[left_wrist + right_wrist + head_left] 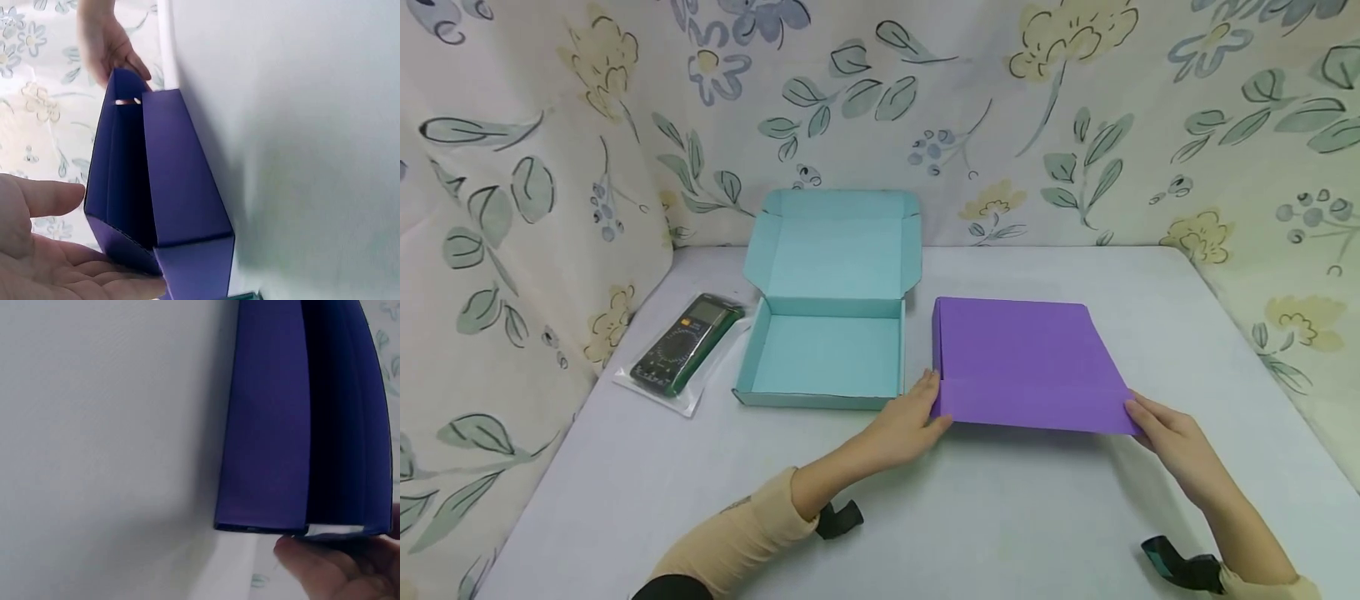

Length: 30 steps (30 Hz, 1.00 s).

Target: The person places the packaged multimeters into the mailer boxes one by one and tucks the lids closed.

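Observation:
A purple cardboard box (1022, 350) stands on the table with its lid partly lowered. The gap along its front shows a dark inside (134, 175), whose contents I cannot make out. My left hand (906, 421) lies at the box's left front corner, straight fingers along the side flap and thumb at the lid's edge. At the right front corner, my right hand (1172, 442) pinches the lid's edge, thumb on top and fingers against the side (337, 569). Left of the purple box sits an opened light-blue box (827, 354), its lid raised and nothing inside it.
A black and green multimeter (688, 342) in a clear plastic bag lies left of the light-blue box. White cloth covers the table (1000, 517). A floral curtain (970, 125) hangs behind and at both sides. Dark straps (838, 521) hang at both wrists.

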Motion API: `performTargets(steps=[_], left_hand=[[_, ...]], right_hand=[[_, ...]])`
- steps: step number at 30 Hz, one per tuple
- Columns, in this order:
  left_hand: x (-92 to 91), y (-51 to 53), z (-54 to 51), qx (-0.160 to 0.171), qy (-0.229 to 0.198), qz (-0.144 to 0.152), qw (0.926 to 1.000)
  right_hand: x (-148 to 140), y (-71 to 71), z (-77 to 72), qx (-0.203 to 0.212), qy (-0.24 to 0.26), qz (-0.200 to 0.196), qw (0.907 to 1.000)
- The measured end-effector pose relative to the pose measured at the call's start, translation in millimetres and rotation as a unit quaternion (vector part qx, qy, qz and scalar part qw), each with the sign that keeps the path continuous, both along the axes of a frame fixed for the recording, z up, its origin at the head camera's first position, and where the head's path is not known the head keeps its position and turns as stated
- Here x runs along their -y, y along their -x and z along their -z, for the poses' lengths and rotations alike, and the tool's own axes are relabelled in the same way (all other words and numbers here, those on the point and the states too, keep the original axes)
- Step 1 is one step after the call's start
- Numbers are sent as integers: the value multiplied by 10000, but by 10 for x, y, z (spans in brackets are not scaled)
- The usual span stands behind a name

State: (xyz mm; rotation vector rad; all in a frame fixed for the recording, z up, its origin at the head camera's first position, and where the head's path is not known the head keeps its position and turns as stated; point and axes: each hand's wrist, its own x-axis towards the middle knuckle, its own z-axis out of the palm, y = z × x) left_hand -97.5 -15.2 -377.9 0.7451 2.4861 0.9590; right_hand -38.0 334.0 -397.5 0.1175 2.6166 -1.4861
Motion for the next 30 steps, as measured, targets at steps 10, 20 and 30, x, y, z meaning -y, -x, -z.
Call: performTargets(steps=[10,20,30], left_hand=[[-7,31,-49,833,-709,-263,9937],[-40,-19,44,1515,-1969,-682,9663],[-75,-63,124,1968,-2698,-853,9387]], right_hand=[[25,32,-109,198,-123,-202,9995],[27,6,-96,170,2,-247,9995],[13,-12,-56,36,83,-179,9998]])
